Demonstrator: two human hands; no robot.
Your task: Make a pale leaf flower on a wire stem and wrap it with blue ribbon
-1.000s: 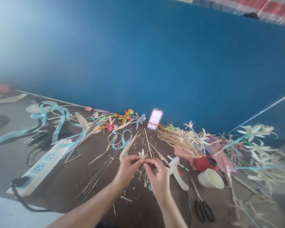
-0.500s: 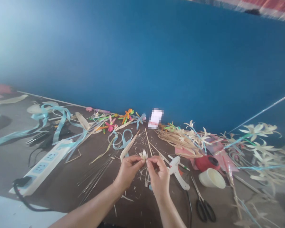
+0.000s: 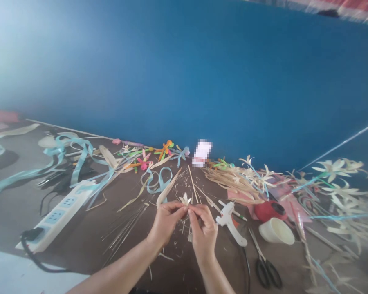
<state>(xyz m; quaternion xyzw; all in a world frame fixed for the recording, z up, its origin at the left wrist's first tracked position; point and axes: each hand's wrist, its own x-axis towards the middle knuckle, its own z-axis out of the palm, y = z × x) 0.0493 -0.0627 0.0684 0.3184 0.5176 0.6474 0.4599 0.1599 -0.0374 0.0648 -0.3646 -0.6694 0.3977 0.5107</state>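
Note:
A small cream-coloured flower [image 3: 185, 199] with pointed petals stands upright between my two hands. My left hand [image 3: 168, 219] pinches its base between thumb and fingers. From the other side, the thumb and fingertips of my right hand [image 3: 204, 225] close on the same base and meet the left fingertips. The lower end of the flower is hidden by the fingers. A white glue gun [image 3: 231, 222] lies just right of my right hand. Behind my left hand lies a pale dried husk strip [image 3: 168, 188].
Black-handled scissors [image 3: 265, 265], a white cup [image 3: 276, 231] and a red spool [image 3: 268, 210] lie at right, near finished pale flowers [image 3: 334, 169]. A power strip [image 3: 59, 214], light blue ribbon [image 3: 79, 153] and thin wires [image 3: 125, 228] are at left. A blue wall [image 3: 184, 81] rises behind.
The flower's petals look more spread and turned than before. Both hands keep their pinch at its base, with the right fingers slightly shifted. The whole view has moved a little.

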